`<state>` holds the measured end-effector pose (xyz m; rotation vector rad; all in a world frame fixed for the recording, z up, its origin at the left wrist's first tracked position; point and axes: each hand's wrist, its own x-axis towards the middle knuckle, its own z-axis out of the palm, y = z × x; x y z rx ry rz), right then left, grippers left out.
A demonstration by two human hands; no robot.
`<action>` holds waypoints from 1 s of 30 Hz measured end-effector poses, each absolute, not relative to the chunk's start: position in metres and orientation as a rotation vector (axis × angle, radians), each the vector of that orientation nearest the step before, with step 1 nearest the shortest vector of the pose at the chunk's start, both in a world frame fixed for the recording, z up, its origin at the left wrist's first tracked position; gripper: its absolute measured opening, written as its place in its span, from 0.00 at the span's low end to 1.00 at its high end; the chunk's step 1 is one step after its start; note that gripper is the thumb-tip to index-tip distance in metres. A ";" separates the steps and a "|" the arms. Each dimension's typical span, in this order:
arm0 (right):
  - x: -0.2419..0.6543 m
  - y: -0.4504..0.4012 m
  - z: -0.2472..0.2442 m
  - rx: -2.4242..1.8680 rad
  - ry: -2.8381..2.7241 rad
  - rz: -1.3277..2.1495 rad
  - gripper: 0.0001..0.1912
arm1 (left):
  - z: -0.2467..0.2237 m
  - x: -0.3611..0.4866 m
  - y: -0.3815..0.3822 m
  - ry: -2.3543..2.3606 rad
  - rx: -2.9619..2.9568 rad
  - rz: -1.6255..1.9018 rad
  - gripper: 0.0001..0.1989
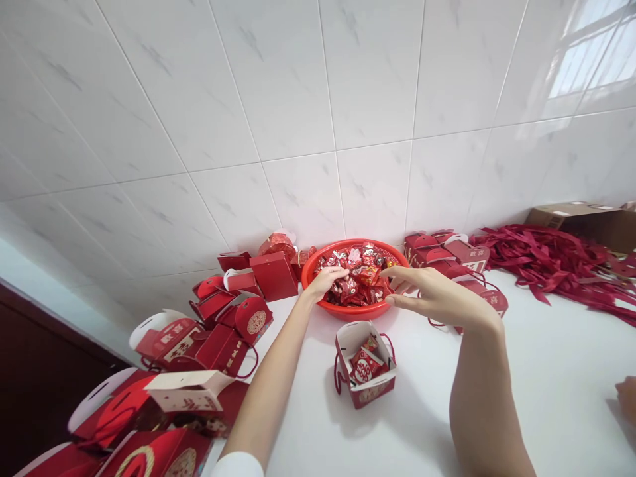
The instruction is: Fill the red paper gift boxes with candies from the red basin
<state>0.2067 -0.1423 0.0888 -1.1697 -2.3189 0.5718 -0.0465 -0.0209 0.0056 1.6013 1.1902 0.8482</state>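
A round red basket full of red-wrapped candies stands against the wall. My left hand reaches over its left side, fingers together at the candies; whether they grip one is hidden. At the basket's right rim my right hand hovers with thumb and fingers apart, holding nothing. In front of the basket an open red box with cord handles stands upright, with red packets inside. Neither hand touches this box.
Many red gift boxes crowd the left side. More boxes stand right of the basket, near a heap of dark red ribbons and a cardboard box. Another person's hand shows at the right edge.
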 end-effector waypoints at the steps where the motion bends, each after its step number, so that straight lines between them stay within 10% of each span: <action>1: 0.206 -0.142 0.089 -1.173 -2.322 0.568 0.20 | 0.006 -0.047 -0.021 1.179 1.580 0.875 0.20; 30: 0.200 -0.126 0.080 -1.215 -2.345 0.637 0.19 | -0.025 -0.054 0.001 1.187 1.621 1.377 0.24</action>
